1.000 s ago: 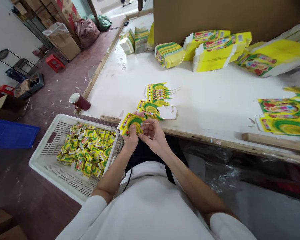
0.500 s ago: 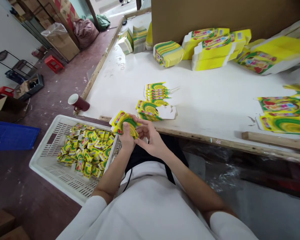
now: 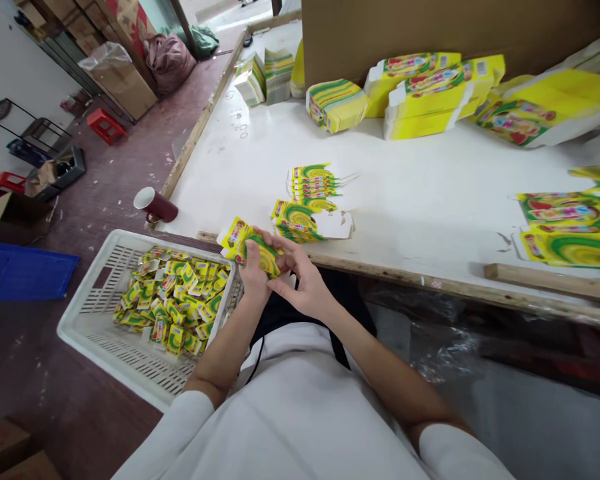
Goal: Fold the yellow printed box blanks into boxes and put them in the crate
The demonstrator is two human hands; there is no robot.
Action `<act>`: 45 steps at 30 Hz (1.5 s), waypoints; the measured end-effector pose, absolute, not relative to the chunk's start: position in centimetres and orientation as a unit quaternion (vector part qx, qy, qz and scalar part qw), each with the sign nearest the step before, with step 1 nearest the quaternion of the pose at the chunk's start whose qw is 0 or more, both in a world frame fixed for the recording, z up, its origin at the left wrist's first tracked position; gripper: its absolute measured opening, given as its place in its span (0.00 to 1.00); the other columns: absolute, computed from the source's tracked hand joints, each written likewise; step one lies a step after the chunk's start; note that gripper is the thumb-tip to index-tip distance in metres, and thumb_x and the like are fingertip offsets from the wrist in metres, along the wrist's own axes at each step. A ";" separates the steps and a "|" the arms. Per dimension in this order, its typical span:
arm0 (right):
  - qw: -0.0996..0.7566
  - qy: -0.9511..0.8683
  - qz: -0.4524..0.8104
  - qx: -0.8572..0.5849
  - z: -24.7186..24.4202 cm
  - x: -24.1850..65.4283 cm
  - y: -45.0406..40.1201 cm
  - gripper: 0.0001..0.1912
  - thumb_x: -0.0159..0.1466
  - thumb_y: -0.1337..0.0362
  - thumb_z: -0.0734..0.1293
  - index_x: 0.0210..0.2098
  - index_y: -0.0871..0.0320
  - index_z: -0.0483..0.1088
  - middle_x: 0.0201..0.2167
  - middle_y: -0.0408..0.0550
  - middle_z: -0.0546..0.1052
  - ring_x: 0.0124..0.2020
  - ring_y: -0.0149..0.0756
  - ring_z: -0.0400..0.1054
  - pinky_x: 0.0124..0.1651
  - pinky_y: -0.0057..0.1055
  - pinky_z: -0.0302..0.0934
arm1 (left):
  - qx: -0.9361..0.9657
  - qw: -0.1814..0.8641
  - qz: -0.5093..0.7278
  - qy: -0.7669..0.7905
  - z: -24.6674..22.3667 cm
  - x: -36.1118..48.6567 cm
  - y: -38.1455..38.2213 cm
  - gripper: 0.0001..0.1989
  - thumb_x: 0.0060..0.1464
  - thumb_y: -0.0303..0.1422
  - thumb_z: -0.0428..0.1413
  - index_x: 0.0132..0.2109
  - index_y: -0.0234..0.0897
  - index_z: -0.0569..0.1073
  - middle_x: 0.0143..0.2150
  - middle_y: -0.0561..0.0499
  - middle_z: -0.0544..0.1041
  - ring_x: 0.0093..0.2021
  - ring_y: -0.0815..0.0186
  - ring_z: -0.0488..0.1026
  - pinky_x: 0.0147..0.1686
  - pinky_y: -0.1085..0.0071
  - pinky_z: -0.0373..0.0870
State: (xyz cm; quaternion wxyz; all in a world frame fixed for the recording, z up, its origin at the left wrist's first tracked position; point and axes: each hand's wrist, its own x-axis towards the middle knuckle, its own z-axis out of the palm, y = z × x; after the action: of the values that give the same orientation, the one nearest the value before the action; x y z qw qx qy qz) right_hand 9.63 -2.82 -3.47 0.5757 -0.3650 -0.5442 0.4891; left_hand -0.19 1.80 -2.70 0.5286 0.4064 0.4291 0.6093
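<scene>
A small yellow-green printed carton (image 3: 246, 245) is held in front of me, just off the table's edge. My left hand (image 3: 254, 277) is closed around it, thumb pressed on its printed face, and a white flap sticks out at its left end. My right hand (image 3: 300, 280) has its fingers bent at the carton's right end, the fingertips partly hidden. Just beyond lies a stack of flattened cartons (image 3: 297, 221) with white flaps, and behind that a fanned row of similar cartons (image 3: 311, 181). To the left, a white plastic basket (image 3: 87, 313) holds a heap of small folded cartons (image 3: 173, 300).
The white table (image 3: 405, 193) has a raised wooden edge (image 3: 380, 270). Large carton bundles (image 3: 425, 100) stand along a cardboard panel (image 3: 455, 27). More flat cartons (image 3: 570, 227) lie at right near a wooden strip (image 3: 545, 280). A dark red mug (image 3: 160, 205) sits by the left corner.
Both hands stay at the same carton, which has shifted only slightly. My right fingers have moved a little closer around its right end. The camera view moved slightly.
</scene>
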 end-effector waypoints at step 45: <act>0.583 -0.416 0.588 -0.375 -3.7 13.5 -1.9 0.29 0.65 0.48 0.67 0.62 0.51 0.67 0.64 0.52 0.71 0.65 0.47 0.65 0.68 0.50 0.58 | 0.860 0.267 0.238 0.363 -0.9 -2.3 0.5 0.40 0.50 0.31 0.61 0.66 0.39 0.52 0.61 0.40 0.71 0.59 0.54 0.73 0.55 0.62 0.72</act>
State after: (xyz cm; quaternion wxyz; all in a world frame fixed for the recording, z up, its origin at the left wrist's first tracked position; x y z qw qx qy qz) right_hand 13.52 -1.88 -3.72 0.5834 -0.3754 -0.4162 0.5877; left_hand -2.32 0.55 -0.94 0.2668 0.8603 0.3632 0.2382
